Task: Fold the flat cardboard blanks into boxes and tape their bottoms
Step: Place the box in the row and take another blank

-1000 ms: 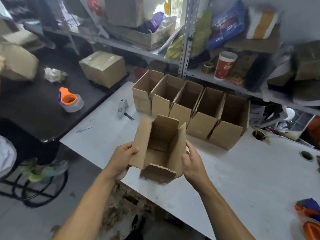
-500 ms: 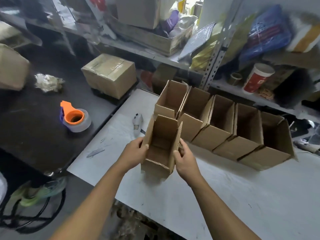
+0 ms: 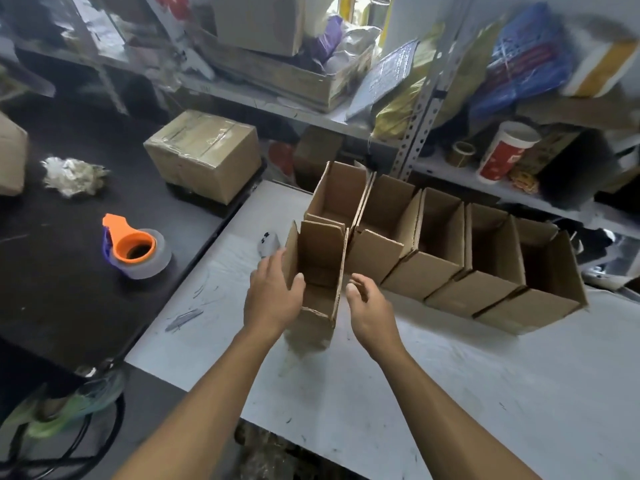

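White table (image 3: 433, 393): row of open boxes (image 3: 450, 258) along the back. Newest box (image 3: 317, 271), carried a second ago, now stands upright at the row's left end. Left hand (image 3: 272, 296) holds its side, fingers curled; right hand (image 3: 369, 308) released, fingers loose. Placement looks finished.

we stand at a white worktable (image 3: 450, 393) beside a black table (image 3: 52, 278); cluttered metal shelving (image 3: 420, 109) lines the wall behind, above a grey floor (image 3: 156, 403).
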